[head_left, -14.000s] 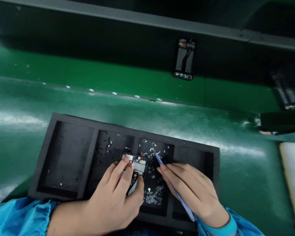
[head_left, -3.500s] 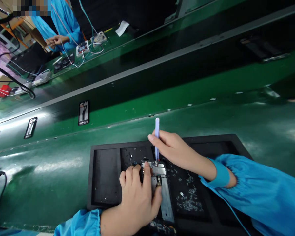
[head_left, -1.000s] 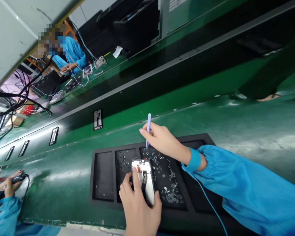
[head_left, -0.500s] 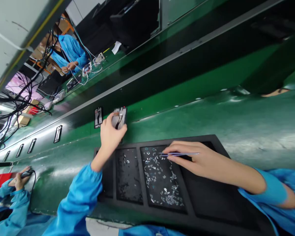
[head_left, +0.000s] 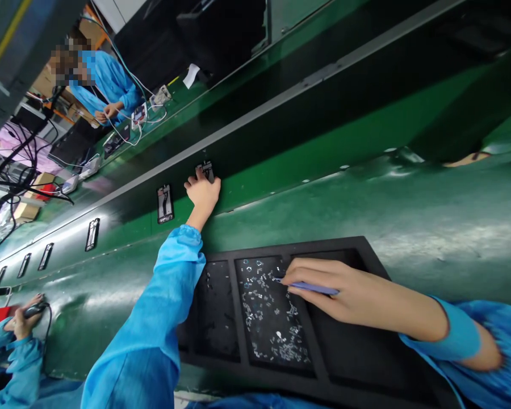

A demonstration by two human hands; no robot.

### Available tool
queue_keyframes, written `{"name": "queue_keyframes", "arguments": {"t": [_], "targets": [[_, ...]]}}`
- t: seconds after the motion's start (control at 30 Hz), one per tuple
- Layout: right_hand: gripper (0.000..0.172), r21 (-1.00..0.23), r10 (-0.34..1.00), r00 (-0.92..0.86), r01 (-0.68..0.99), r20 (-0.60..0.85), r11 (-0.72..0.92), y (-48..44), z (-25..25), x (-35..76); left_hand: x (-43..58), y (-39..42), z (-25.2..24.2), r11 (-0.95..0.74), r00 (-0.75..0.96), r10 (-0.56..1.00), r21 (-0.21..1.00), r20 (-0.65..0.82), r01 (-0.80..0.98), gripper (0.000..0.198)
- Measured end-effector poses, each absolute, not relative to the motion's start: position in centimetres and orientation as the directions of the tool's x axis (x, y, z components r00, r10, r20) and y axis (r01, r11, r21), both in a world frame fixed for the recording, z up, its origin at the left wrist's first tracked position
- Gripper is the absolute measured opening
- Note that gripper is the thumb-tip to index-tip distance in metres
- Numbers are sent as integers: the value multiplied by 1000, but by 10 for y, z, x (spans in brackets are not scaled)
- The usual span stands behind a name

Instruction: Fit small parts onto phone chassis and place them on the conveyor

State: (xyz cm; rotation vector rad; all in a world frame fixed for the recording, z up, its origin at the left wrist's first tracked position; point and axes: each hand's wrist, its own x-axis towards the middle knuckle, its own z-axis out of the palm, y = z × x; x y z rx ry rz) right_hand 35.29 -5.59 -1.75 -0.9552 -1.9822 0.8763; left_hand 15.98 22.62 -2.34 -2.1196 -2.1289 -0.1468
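Observation:
My left hand [head_left: 202, 193] reaches far out over the green conveyor belt [head_left: 281, 170] and is closed on an open phone body [head_left: 206, 169] at the belt's dark far strip. My right hand [head_left: 336, 287] rests over a black foam tray [head_left: 366, 253] near me and pinches pale purple tweezers [head_left: 310, 287], which lie nearly flat with their tips pointing left. The tips sit over the tray's middle compartment, which holds several tiny metal parts [head_left: 266, 312].
More open phone bodies [head_left: 164, 203] lie in a row along the belt to the left. A co-worker's hands [head_left: 23, 318] in blue sleeves hold a tool at lower left. Another person in blue [head_left: 104, 85] works beyond the belt among cables.
My left hand lifted the phone body off the tray and carried it out to the belt. My right hand lowered the tweezers from upright to flat over the tray.

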Motion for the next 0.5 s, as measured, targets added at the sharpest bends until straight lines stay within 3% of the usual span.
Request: {"name": "queue_keyframes", "arguments": {"t": [0.2, 0.33, 0.5], "targets": [[20, -843, 861, -415, 312, 294, 438, -58, -19, 355, 102, 221, -8, 80, -62, 985, -107, 159, 991, 68], [20, -831, 858, -417, 326, 301, 451, -61, -22, 355, 52, 213, -5, 255, -231, 959, -139, 167, 957, 54], [19, -788, 832, -431, 347, 349, 509, -62, -25, 353, 36, 215, 1, 288, -276, 954, -101, 118, 952, 44]]}}
